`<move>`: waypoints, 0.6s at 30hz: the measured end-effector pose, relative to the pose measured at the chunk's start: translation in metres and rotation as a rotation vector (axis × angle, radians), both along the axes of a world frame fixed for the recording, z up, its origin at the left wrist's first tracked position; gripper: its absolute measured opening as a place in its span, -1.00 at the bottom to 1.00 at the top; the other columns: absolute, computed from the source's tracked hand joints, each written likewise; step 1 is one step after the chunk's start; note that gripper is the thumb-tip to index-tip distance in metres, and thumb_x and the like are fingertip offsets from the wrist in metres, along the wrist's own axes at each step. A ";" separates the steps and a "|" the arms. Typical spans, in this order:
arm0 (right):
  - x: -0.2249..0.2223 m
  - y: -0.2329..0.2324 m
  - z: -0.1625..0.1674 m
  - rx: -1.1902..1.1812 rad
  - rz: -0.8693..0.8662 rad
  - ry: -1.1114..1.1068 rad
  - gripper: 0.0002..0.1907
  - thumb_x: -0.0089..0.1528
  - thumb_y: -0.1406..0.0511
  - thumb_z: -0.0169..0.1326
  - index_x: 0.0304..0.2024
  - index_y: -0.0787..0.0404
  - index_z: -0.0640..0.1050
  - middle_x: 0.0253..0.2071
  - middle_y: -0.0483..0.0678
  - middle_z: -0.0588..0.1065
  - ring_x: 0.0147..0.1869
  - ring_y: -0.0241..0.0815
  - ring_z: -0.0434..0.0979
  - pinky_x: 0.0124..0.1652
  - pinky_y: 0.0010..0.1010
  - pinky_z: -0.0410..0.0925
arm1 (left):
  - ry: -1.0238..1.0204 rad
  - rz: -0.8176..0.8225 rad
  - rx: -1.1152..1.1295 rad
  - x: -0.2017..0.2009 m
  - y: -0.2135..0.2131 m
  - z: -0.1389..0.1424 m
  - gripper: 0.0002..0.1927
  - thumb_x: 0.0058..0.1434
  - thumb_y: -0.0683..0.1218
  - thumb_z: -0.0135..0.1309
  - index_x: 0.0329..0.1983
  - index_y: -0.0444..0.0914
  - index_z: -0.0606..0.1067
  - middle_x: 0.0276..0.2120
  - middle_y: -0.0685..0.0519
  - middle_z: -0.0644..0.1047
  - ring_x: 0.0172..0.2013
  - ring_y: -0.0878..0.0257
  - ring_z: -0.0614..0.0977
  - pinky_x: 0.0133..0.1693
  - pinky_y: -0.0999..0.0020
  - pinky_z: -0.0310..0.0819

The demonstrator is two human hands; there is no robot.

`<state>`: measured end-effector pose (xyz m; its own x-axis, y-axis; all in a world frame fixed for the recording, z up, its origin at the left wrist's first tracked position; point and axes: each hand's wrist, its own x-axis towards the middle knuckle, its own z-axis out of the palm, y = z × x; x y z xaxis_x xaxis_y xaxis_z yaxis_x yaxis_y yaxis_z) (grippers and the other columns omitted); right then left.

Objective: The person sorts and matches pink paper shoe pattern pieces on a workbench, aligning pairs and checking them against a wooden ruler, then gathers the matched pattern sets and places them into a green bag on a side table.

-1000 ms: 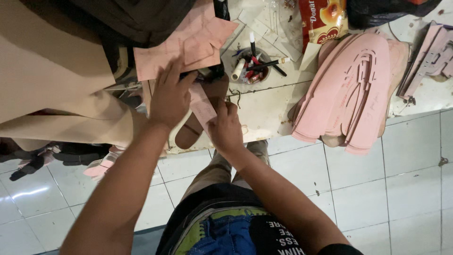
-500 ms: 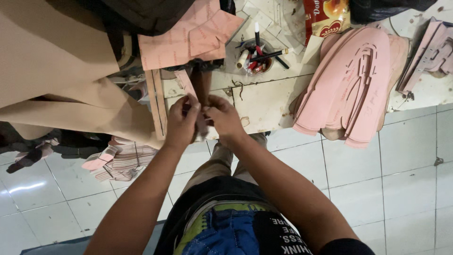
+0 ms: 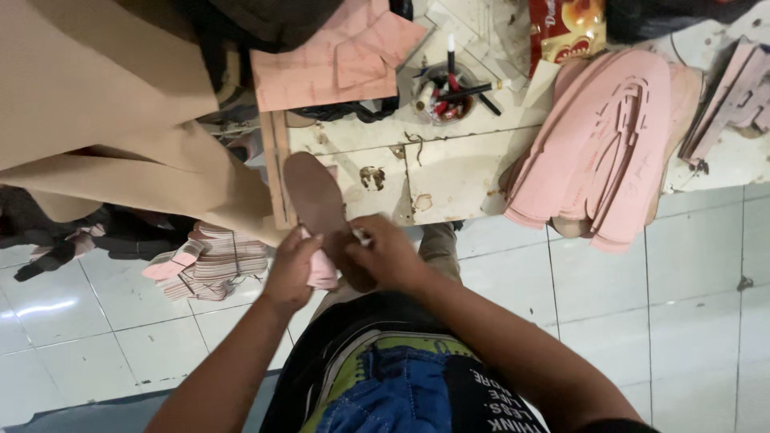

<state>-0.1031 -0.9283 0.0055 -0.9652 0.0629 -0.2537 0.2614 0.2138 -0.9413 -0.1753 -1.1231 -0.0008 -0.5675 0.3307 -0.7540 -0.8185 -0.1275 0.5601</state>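
Note:
A brown sole-shaped piece [image 3: 317, 200] juts from between my two hands toward the white worktable [image 3: 449, 184]. My left hand [image 3: 290, 269] grips its near end together with a small pink cut piece [image 3: 322, 271]. My right hand [image 3: 389, 255] closes on the same end from the right. Both hands meet just off the table's front edge, above my lap.
A stack of pink sole patterns [image 3: 605, 152] overhangs the table at right. Pink pattern sheets [image 3: 329, 68] and a cup of pens and tools [image 3: 445, 92] lie at the back. Large tan sheets [image 3: 104, 120] hang at left. Striped cut pieces [image 3: 210, 261] lie on the tiled floor.
My hands have drawn back from the table toward my body and closed together. The brown sole piece is now out from the table edge and held between them.

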 end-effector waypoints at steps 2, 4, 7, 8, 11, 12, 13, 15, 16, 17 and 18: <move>0.013 0.018 -0.006 0.461 -0.099 0.126 -0.45 0.17 0.14 0.29 0.11 0.26 0.47 -0.02 0.14 0.51 -0.02 0.05 0.58 -0.05 -0.24 0.46 | -0.073 0.041 0.038 0.007 0.006 -0.011 -0.71 0.33 -0.19 -0.01 0.11 -0.23 0.36 -0.33 0.04 0.50 -0.39 0.21 0.61 -0.37 0.21 0.64; 0.025 0.036 -0.010 0.284 -0.093 -0.178 -0.34 0.16 0.12 0.29 0.17 0.36 0.41 0.02 0.21 0.48 -0.13 -0.01 0.59 -0.19 -0.27 0.46 | -0.074 -0.036 0.130 0.009 0.017 -0.023 -0.79 0.42 -0.12 0.02 -0.03 -0.27 0.27 -0.43 -0.02 0.47 -0.48 0.14 0.59 -0.49 0.16 0.59; 0.033 0.064 -0.010 -0.376 -0.133 -0.571 -0.55 0.31 0.15 0.13 0.12 0.32 0.52 -0.13 0.08 0.62 -0.17 -0.16 0.58 -0.19 -0.37 0.46 | 0.058 0.019 0.336 0.016 0.044 -0.036 -0.85 0.52 -0.14 -0.01 0.04 -0.27 0.33 -0.35 0.02 0.49 -0.40 0.20 0.59 -0.38 0.24 0.56; 0.035 0.069 -0.009 -0.400 -0.202 -0.527 -0.58 0.31 0.19 0.13 0.12 0.33 0.56 -0.15 0.05 0.61 -0.23 -0.17 0.53 -0.26 -0.37 0.42 | 0.061 0.042 0.218 0.018 0.054 -0.038 -0.80 0.46 -0.15 -0.04 0.09 -0.31 0.35 -0.27 0.00 0.52 -0.31 0.18 0.61 -0.27 0.22 0.58; 0.026 0.096 -0.001 -0.047 -0.325 -0.473 -0.62 0.27 0.24 0.11 0.12 0.23 0.57 -0.09 -0.04 0.64 -0.17 -0.28 0.60 -0.21 -0.47 0.48 | -0.089 -0.040 0.138 0.033 0.057 -0.026 -0.66 0.35 -0.13 -0.14 0.18 -0.24 0.35 -0.15 -0.05 0.59 -0.24 0.16 0.67 -0.19 0.17 0.63; 0.023 0.103 0.001 0.079 -0.323 -0.403 -0.62 0.27 0.23 0.13 0.11 0.24 0.60 -0.10 -0.01 0.65 -0.17 -0.29 0.61 -0.19 -0.50 0.48 | -0.091 -0.039 0.158 0.039 0.052 -0.021 -0.63 0.35 -0.13 -0.14 0.21 -0.23 0.33 -0.14 -0.07 0.57 -0.23 0.14 0.66 -0.19 0.16 0.62; 0.021 0.108 0.002 0.093 -0.356 -0.388 -0.61 0.27 0.23 0.14 0.12 0.24 0.60 -0.08 0.03 0.63 -0.18 -0.25 0.58 -0.21 -0.45 0.45 | -0.096 -0.037 0.179 0.048 0.047 -0.017 -0.60 0.34 -0.14 -0.14 0.25 -0.23 0.31 -0.13 -0.09 0.56 -0.22 0.13 0.65 -0.19 0.15 0.61; 0.018 0.122 0.004 0.121 -0.425 -0.355 -0.59 0.26 0.23 0.16 0.14 0.23 0.59 -0.05 0.10 0.60 -0.19 -0.17 0.51 -0.24 -0.34 0.39 | -0.120 -0.032 0.189 0.063 0.037 -0.012 -0.57 0.33 -0.12 -0.16 0.27 -0.21 0.30 -0.14 -0.09 0.55 -0.25 0.11 0.64 -0.22 0.15 0.59; 0.014 0.129 0.003 0.260 -0.370 -0.213 -0.57 0.27 0.23 0.18 0.16 0.27 0.57 -0.03 0.12 0.60 -0.12 -0.13 0.53 -0.17 -0.31 0.40 | -0.138 -0.032 0.179 0.068 0.029 -0.011 -0.57 0.32 -0.10 -0.17 0.26 -0.19 0.30 -0.16 -0.07 0.56 -0.28 0.11 0.64 -0.24 0.15 0.58; 0.011 0.134 0.002 0.396 -0.309 -0.073 -0.55 0.28 0.23 0.20 0.18 0.30 0.55 -0.01 0.15 0.59 -0.04 -0.09 0.56 -0.10 -0.28 0.41 | -0.160 -0.030 0.169 0.075 0.020 -0.011 -0.58 0.30 -0.08 -0.18 0.24 -0.17 0.30 -0.18 -0.06 0.56 -0.31 0.10 0.64 -0.27 0.16 0.58; 0.014 0.138 0.002 0.529 -0.245 0.062 -0.52 0.30 0.22 0.22 0.20 0.34 0.53 0.01 0.18 0.59 0.03 -0.05 0.58 -0.03 -0.25 0.42 | -0.148 0.017 0.234 0.080 0.011 -0.013 -0.60 0.36 -0.03 -0.18 0.23 -0.23 0.31 -0.18 -0.08 0.57 -0.34 0.13 0.61 -0.31 0.21 0.54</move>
<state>-0.0890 -0.7901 0.0077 -0.9187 0.3887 -0.0704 0.3101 0.5993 -0.7380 -0.0952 -1.1117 -0.0136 -0.4636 0.4967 -0.7338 -0.8860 -0.2537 0.3881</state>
